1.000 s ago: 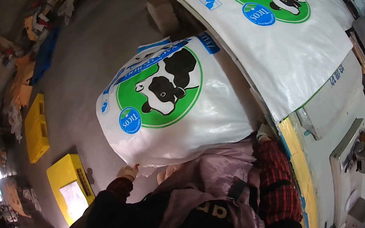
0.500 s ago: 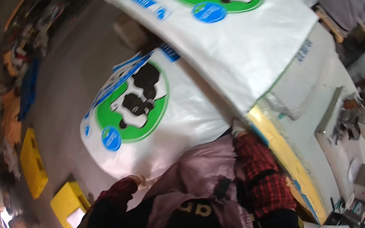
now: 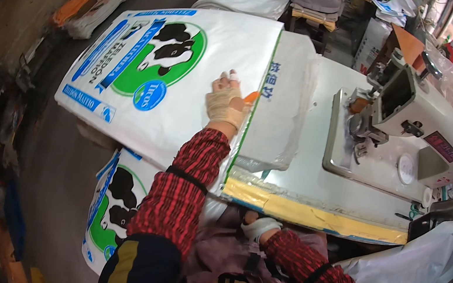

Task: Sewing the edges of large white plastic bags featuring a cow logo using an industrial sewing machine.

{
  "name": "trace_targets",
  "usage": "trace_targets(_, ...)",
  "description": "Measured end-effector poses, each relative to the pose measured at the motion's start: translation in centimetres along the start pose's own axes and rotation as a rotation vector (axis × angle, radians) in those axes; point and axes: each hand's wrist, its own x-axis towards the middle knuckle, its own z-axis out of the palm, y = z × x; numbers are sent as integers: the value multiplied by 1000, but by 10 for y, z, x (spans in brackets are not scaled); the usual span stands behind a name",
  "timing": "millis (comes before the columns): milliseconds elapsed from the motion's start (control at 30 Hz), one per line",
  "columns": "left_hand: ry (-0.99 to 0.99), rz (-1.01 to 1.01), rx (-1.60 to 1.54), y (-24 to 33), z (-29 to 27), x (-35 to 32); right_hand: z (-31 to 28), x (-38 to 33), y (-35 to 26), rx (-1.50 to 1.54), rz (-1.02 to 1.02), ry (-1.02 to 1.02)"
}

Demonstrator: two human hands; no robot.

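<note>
A stack of white bags (image 3: 175, 127) with a cow's head on a green oval lies across the left of the worktable. My left hand (image 3: 225, 103), in a pale fingerless covering, rests on the top bag near its green-lined right edge, fingers stretched out. A small orange piece (image 3: 252, 97) shows at its thumb side. Below the table edge, close to my lap, is my right hand (image 3: 260, 228), wrapped in white. Its fingers are curled, and whatever they may hold is hidden. Another cow-printed bag (image 3: 101, 222) hangs lower left, partly behind my left arm.
A white sewing machine (image 3: 419, 124) stands on the right of the worktable (image 3: 310, 208), whose front edge carries yellow tape. Between machine and bags lies a grey-white wrapped slab (image 3: 286, 103). White sheeting (image 3: 406, 277) drapes at lower right. A stool (image 3: 314, 18) stands behind.
My view has swung toward the table and sewing machine. My left hand has gone from the lower bag up onto the stack. My right hand is now below the table edge.
</note>
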Motion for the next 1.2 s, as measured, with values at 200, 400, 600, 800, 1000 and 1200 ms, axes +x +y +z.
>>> trace_targets(200, 345, -183, -669, -107, 74, 43, -9, -49, 19, 20, -223, 32)
trace_targets(400, 32, -584, -967, 1, -10, -37, -80, -32, 49, 987, -515, 802)
trace_targets(600, -47, -316, -779, 29, -80, -98, -114, -12, 10, 1466, -212, 582)
trace_targets(800, 154, 174, -312, 40, -166, -59, -100, -18, 13, 1099, -384, 713)
trace_targets(1000, 227, 232, -319, 28, -278, -35, -118, -39, 36, 528, -193, 1562)
trace_targets(1200, 177, 409, 72, -3, -332, -37, -184, -37, 9, 679, -64, 1298)
